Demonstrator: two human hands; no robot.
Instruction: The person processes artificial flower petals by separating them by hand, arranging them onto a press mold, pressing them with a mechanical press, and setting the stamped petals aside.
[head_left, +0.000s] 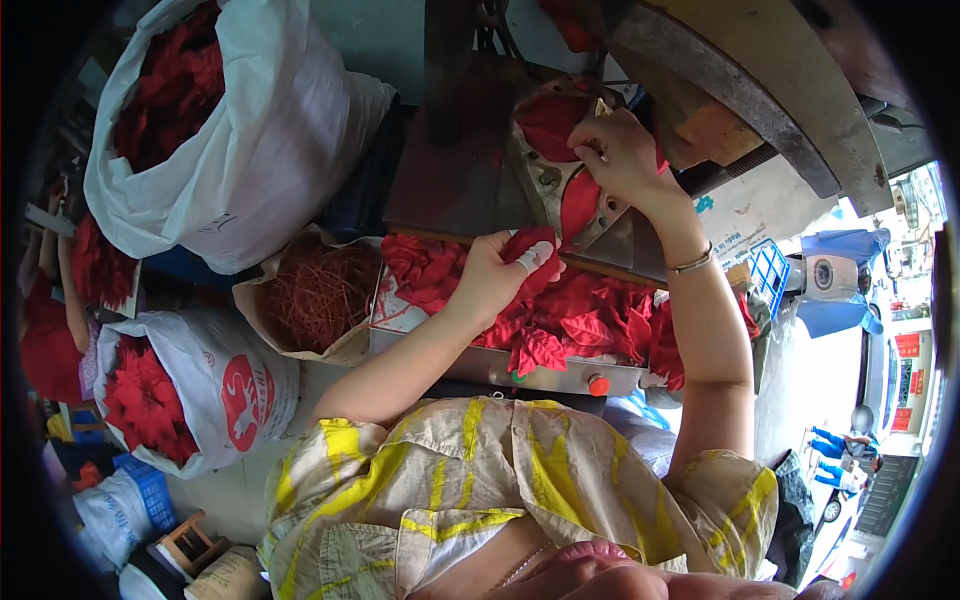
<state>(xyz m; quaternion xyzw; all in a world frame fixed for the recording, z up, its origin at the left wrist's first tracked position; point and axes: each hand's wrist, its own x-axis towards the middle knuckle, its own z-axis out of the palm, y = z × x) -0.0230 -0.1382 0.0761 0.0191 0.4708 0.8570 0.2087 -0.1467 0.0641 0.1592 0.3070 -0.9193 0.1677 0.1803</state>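
Note:
My left hand (492, 272) is closed around a small stack of red fabric petals (528, 243), with white tape or a white wrap on one finger. It hovers over the near edge of the machine's dark plate. My right hand (622, 158) reaches over a metal mould (548, 180), its fingers pinched together. A small brass-coloured piece shows beside those fingers, and what they grip is hidden. Red petal pieces (580, 205) lie on the mould, below and left of the right hand. Under both forearms, a metal tray (480, 366) is heaped with red fabric leaves (585, 320).
A large white sack (270, 130) of red petals stands at the left. Below it are a paper bag (262, 305) of reddish strands and another white sack (250, 390) of red flowers. A curved metal machine arm (730, 90) rises at the right. Another person's arm (70, 290) shows far left.

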